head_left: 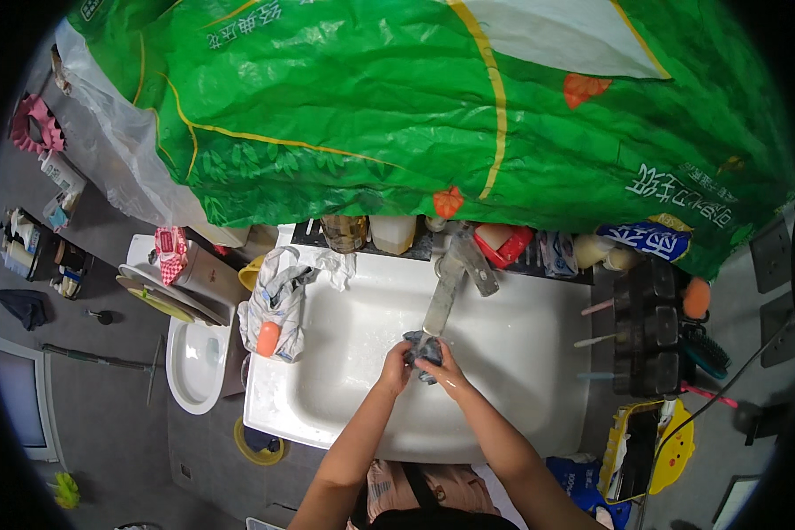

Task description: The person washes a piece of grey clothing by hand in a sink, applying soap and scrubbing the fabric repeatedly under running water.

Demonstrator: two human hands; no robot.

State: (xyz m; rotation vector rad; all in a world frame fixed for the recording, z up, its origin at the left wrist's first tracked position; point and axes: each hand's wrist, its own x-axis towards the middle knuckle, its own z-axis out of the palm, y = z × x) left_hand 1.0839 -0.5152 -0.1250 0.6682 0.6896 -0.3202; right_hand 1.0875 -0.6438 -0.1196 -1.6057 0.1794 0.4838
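Both my hands grip a bunched dark grey cloth over the white sink, right under the end of the tap. My left hand closes on its left side. From the right, my right hand holds it too, with fingers curled over the fabric. The cloth looks wet and is partly hidden by the fingers. On the sink's left rim lies a crumpled white patterned cloth, with an orange-red oval thing resting on it.
A large green plastic package overhangs the sink's back. Bottles and a red soap dish line the back ledge. A dark holder with toothbrushes hangs at the right. A toilet stands at the left.
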